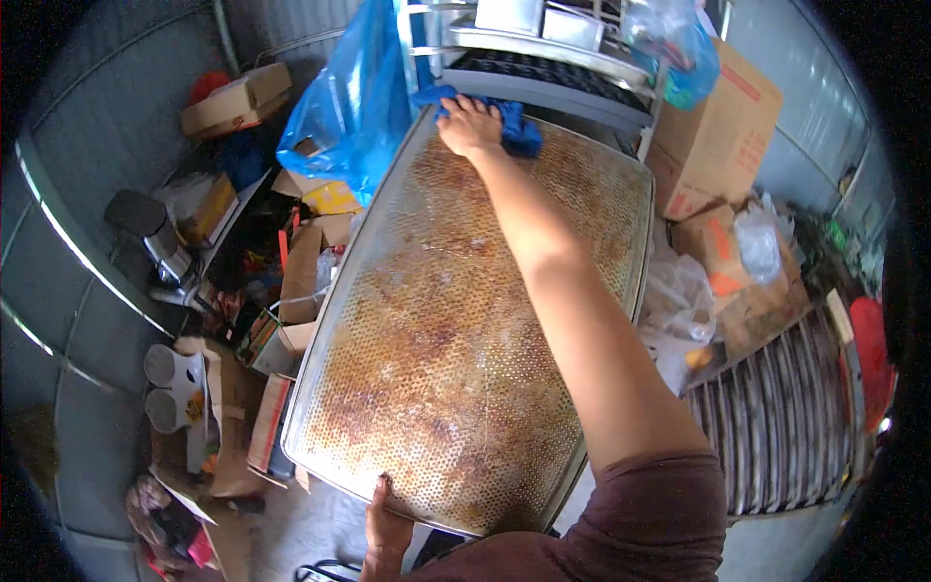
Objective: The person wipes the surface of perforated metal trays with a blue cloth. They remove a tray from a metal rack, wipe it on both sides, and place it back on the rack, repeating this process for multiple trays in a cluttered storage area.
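A large perforated metal baking tray, stained brown over much of its surface, spans the middle of the view. At its near edge, my left hand grips the rim, thumb on top. My right hand reaches to the tray's far left corner, its fingers pressing a crumpled blue cloth against the tray. Part of the cloth hangs over the far edge. My right forearm crosses above the tray and hides part of it.
Behind the tray stands a metal rack with trays and tins. A blue plastic bag hangs at its left. Cardboard boxes crowd the left side; a tall carton, clear plastic bags and a ridged metal panel are at the right.
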{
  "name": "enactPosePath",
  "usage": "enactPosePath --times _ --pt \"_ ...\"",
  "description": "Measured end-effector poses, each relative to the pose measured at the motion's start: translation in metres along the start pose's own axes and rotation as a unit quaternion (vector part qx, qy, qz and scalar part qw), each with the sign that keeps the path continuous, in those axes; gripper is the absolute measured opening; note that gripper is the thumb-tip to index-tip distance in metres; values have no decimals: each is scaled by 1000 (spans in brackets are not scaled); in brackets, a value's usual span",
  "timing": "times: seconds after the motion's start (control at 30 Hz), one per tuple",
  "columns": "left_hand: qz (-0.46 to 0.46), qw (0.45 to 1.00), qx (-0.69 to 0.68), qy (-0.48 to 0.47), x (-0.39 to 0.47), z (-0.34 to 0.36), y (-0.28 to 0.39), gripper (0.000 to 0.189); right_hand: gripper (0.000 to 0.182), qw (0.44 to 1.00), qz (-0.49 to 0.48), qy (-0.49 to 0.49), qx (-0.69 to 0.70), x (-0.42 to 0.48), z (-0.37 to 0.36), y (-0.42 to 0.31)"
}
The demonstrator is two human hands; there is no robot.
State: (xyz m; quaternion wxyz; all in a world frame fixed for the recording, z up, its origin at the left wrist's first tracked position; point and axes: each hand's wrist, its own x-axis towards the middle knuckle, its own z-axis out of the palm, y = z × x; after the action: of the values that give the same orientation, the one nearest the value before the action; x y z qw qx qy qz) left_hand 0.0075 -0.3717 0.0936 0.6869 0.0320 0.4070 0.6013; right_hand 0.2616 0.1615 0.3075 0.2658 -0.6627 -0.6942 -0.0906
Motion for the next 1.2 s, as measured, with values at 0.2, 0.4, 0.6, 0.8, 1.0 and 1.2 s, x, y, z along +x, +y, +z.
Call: enactPosePath --times 0.2,0.4,0.6,0.8,1.0,1.2 --pt "28 998 30 -44 -7 7 1 50 54 994 -97 -27 -30 -10 -5 53" --pt "11 999 6 40 -9 11 4 49 53 997 50 -27 -49 -72 -62 196" --pt "3 1000 10 16 0 6 8 42 49 987 121 90 -60 -145 -79 280" --pt "-42 997 46 -49 6 4 13 50 48 976 20 213 -44 -247 -57 256" --pt "-48 994 46 -84 11 14 8 58 54 984 92 145 42 -455 -54 99" --pt "-60 994 35 -86 14 17 11 61 62 995 57 -53 67 -623 -102 -49"
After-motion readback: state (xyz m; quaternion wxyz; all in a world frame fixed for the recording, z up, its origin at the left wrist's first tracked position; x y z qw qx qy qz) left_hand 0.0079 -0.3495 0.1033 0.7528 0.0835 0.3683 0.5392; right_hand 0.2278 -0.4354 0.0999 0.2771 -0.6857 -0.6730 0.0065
